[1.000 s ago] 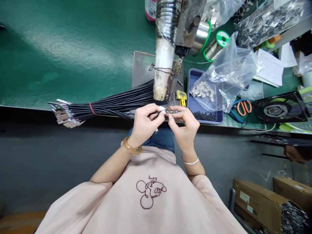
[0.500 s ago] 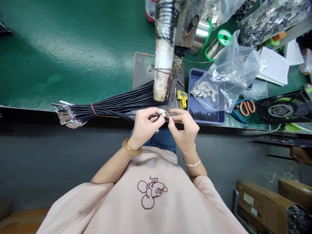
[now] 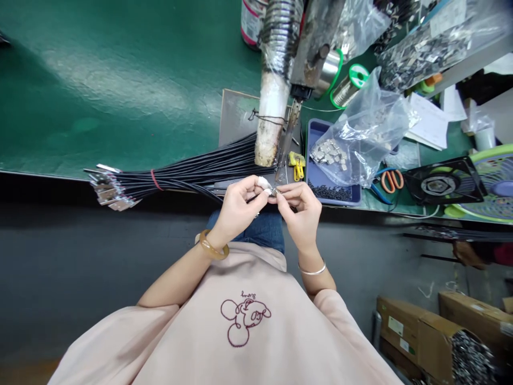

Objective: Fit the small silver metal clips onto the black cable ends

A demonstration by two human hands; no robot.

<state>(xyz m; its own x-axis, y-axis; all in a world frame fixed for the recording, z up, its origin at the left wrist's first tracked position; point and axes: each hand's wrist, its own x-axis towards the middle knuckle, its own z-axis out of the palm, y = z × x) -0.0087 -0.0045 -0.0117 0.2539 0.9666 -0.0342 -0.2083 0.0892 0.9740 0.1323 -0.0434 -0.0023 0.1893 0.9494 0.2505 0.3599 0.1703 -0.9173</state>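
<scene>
My left hand (image 3: 242,206) is closed in a pinch on the end of a black cable, with white wrapping on a fingertip. Opposite it, my right hand (image 3: 300,211) pinches a small metal connector (image 3: 274,192) at that cable end; the fingertips nearly meet and hide most of the joint. To the left lies a bundle of black cables (image 3: 192,171), tied with a red band (image 3: 155,180) and ending in flat metal plugs (image 3: 114,192). Just beyond my fingers a soldering iron (image 3: 289,128) points down beside a white-wrapped duct (image 3: 272,117).
A blue tray (image 3: 352,202) holds small black parts and a plastic bag (image 3: 360,133) of metal shells. Nearby are a yellow clip (image 3: 297,168), solder spools (image 3: 348,88), orange-handled pliers (image 3: 391,181) and a black fan (image 3: 444,182). The green table's (image 3: 120,80) front edge runs before me.
My hands have drawn slightly closer together, and the right fingertips now close round the metal connector. The view has shifted a little, with the fan at right showing more.
</scene>
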